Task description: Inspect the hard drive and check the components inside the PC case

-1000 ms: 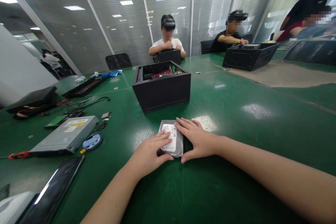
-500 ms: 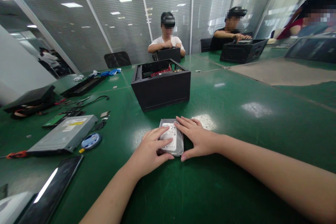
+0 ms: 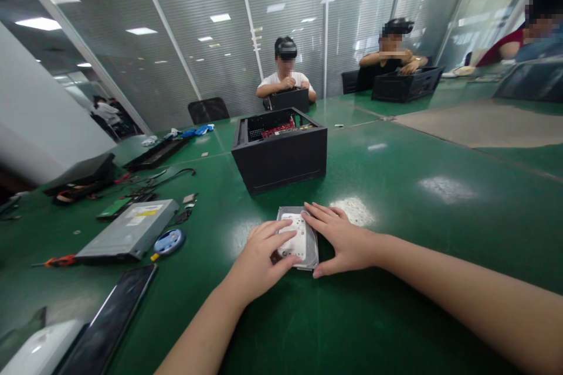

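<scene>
Green glossy table, black open-topped boxy case at twelve o'clock; nearer, left hand and right hand, fingers half-spread, seemingly steady, without gripping, a flat silver-and-white hard drive; lifting would call for closing fingers

Straight beyond your grip on the hard drive, the black computer case blocks a low forward pass; just a narrow strip of table separates the two. To go forward, you would lift over its walls or skirt its right side, where the tabletop lies open. Right of your right hand, you have a broad run before the brown sheet. Left of your left hand, a short gap ends at the blue round piece, with the metal optical drive behind it. Nearer you on that side, the dark slab stands in the way. Between your forearms, the surface is open towards you.
</scene>
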### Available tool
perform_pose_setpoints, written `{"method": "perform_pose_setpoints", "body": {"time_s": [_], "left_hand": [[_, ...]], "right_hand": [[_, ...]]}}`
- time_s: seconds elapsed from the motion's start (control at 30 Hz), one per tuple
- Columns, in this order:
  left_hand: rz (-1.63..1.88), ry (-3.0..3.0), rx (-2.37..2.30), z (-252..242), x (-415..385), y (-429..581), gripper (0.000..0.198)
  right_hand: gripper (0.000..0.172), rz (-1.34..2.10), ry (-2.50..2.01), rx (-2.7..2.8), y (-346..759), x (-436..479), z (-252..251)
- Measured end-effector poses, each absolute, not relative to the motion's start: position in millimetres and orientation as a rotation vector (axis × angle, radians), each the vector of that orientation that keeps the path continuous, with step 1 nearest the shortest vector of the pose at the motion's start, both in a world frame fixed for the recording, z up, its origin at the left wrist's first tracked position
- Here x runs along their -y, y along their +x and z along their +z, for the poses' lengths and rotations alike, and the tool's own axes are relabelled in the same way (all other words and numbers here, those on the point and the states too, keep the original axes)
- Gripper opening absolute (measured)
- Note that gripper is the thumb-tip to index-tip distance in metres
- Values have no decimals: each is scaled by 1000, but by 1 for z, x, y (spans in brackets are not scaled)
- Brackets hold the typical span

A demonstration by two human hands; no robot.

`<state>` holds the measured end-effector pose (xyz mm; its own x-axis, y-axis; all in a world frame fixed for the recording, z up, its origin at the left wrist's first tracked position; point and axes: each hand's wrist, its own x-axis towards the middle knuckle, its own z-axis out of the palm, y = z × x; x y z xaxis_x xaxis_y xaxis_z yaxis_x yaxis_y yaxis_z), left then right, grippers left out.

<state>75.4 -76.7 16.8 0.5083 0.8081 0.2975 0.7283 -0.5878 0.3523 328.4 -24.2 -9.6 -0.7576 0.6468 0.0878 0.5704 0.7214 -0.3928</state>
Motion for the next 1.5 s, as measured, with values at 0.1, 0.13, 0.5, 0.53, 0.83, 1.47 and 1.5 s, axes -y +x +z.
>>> {"method": "perform_pose_setpoints", "body": {"time_s": [0.1,0.13,0.5,0.53,0.83,1.47,1.5], "left_hand": [[811,2468,-1381,14,75,76,19],[865,2428,-1393,14,74,76,13],[686,2321,-1595,7,77,80,76],[604,2324,-1618,5,78,81,89],[415,2140,-2066,3,74,73,99],[380,1767,-2592,6,51,22,63],[385,1774,-2608,5,51,23,61]], "right_hand": [[123,500,-969,2702,328,24,-11],[124,497,-970,2702,328,24,-11],[132,541,-1003,2637,316,24,-21],[135,558,-986,2623,310,23,-20],[85,556,-660,2726,265,-13,22],[100,232,-1551,2482,259,-216,135],[97,272,-1529,2523,261,-216,136]]}}
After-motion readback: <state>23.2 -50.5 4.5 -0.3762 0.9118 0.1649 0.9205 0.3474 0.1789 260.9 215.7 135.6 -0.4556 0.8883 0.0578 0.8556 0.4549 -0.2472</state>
